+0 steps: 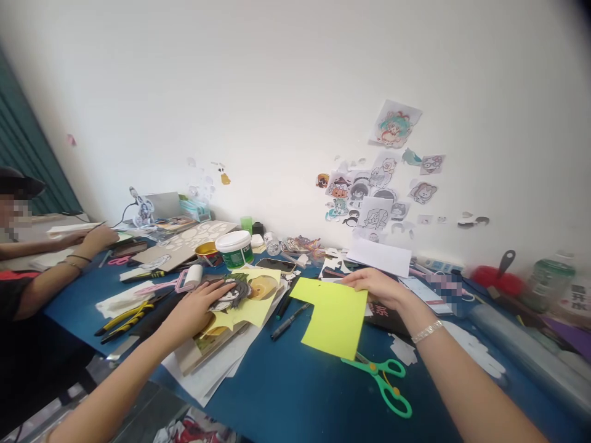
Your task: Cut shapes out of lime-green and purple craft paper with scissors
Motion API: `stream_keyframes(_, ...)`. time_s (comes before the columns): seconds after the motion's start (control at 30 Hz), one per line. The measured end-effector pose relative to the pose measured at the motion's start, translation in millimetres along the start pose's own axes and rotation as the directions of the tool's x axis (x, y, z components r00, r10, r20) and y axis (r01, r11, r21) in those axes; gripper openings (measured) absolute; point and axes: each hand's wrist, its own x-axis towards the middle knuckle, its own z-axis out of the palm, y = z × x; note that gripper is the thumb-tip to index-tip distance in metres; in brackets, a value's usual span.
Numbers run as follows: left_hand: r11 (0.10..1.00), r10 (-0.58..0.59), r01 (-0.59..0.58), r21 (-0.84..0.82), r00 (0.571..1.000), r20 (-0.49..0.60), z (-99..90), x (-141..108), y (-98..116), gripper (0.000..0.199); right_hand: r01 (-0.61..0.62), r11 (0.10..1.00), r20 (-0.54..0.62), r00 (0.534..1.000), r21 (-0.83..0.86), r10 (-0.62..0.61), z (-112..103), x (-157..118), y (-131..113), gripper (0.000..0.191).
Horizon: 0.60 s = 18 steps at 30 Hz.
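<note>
My right hand (376, 286) pinches the upper right edge of a bright yellow sheet of paper (335, 320), which has a corner cut away at its left. Under the sheet's lower edge lie green-handled scissors (385, 378), their blades mostly covered. My left hand (201, 304) rests with its fingers stretched out over a paper cut-out of a cartoon character (234, 292). That cut-out lies on a pile of pale yellow paper (265, 307) and white sheets (217, 378). Between my hands, a dark pen (290, 321) lies on the blue table (258, 394).
At left are yellow-black pliers (127, 320), a pink-handled roller (188, 280) and a white-lidded tub (234, 248). A phone (276, 264) lies behind the pile. A plastic-looking roll (530, 357) borders the right. A person's arm (69, 271) works at far left. Drawings (394, 125) hang on the wall.
</note>
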Motion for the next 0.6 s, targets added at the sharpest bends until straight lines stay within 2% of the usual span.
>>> stream_keyframes(0.03,1.000,0.000,0.000,0.003,1.000,0.007,0.4,-0.3,-0.3,0.076,-0.014,1.000,0.018,1.000,0.007,0.014,-6.5,-5.4,3.6,0.018)
stream_keyframes(0.17,1.000,0.004,-0.005,0.023,0.998,0.057,-2.3,-0.5,1.2,0.067,0.026,0.996,-0.066,0.998,0.082,-0.021,-29.0,-26.4,17.6,0.019)
stream_keyframes(0.23,0.999,0.007,-0.011,0.039,0.996,0.087,-6.1,0.3,2.8,0.063,0.002,0.995,-0.068,0.998,0.102,0.005,-37.2,-37.7,23.1,0.021)
stream_keyframes(0.33,0.998,0.023,-0.030,0.047,0.987,0.157,-13.5,1.2,2.8,0.065,-0.013,0.991,-0.079,0.997,0.134,0.024,-47.3,-56.2,30.2,0.022)
stream_keyframes(0.4,0.997,0.016,-0.032,0.073,0.979,0.204,-18.4,1.1,1.0,0.072,0.033,0.980,-0.151,0.989,0.195,-0.004,-53.1,-68.5,35.4,0.022)
stream_keyframes(0.5,0.980,-0.029,-0.007,0.201,0.984,0.177,-23.8,3.0,2.7,0.083,0.132,0.949,-0.311,0.950,0.287,-0.039,-59.2,-82.8,43.0,0.026)
stream_keyframes(0.57,0.978,-0.010,-0.031,0.204,0.980,0.199,-26.0,7.7,14.2,0.086,0.179,0.933,-0.397,0.917,0.312,-0.043,-60.4,-87.2,45.9,0.029)
stream_keyframes(0.6,0.984,0.056,-0.091,0.154,0.974,0.219,-26.7,11.3,24.6,0.086,0.197,0.927,-0.436,0.899,0.318,-0.042,-60.1,-87.7,46.4,0.029)
